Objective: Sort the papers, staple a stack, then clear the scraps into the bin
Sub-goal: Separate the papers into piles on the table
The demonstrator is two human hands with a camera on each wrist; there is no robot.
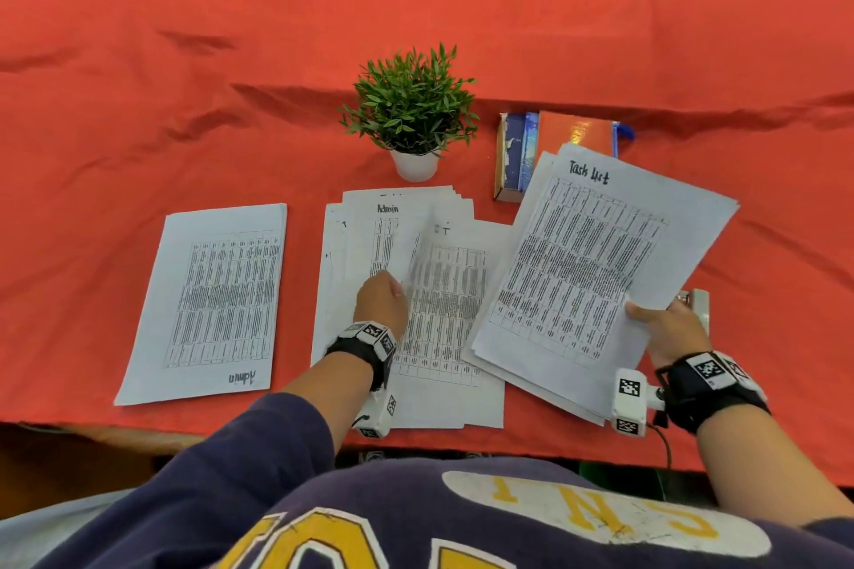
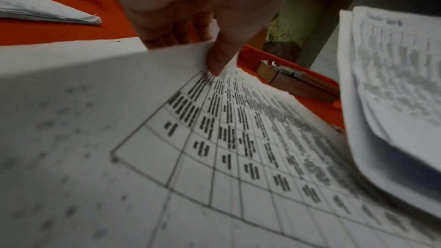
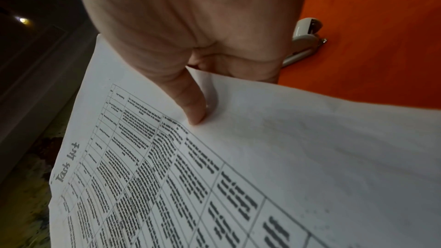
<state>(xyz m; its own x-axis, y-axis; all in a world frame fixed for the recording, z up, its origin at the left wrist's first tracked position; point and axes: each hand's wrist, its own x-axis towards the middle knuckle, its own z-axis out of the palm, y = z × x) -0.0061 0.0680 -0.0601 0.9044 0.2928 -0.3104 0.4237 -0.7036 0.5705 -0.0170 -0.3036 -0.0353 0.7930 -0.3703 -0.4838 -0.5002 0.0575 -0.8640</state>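
Three groups of printed table sheets lie on the orange cloth. A neat "Admin" stack (image 1: 208, 300) sits at the left. In the middle is a loose pile (image 1: 443, 328), where my left hand (image 1: 381, 305) pinches the edge of one sheet (image 2: 119, 120) and lifts it, thumb (image 2: 222, 57) on top. My right hand (image 1: 665, 328) grips a "Task List" stack (image 1: 600, 254) by its lower right corner, thumb (image 3: 188, 99) pressed on the top page (image 3: 262, 157). A white stapler (image 1: 700, 310) lies just beyond the right hand, also seen in the right wrist view (image 3: 305, 37).
A small potted plant (image 1: 411, 116) stands behind the middle pile. Some books (image 1: 550, 148) lie to its right, partly under the Task List stack. The table's front edge (image 1: 138, 425) runs close to my body. A green object (image 1: 596, 474) shows below the edge.
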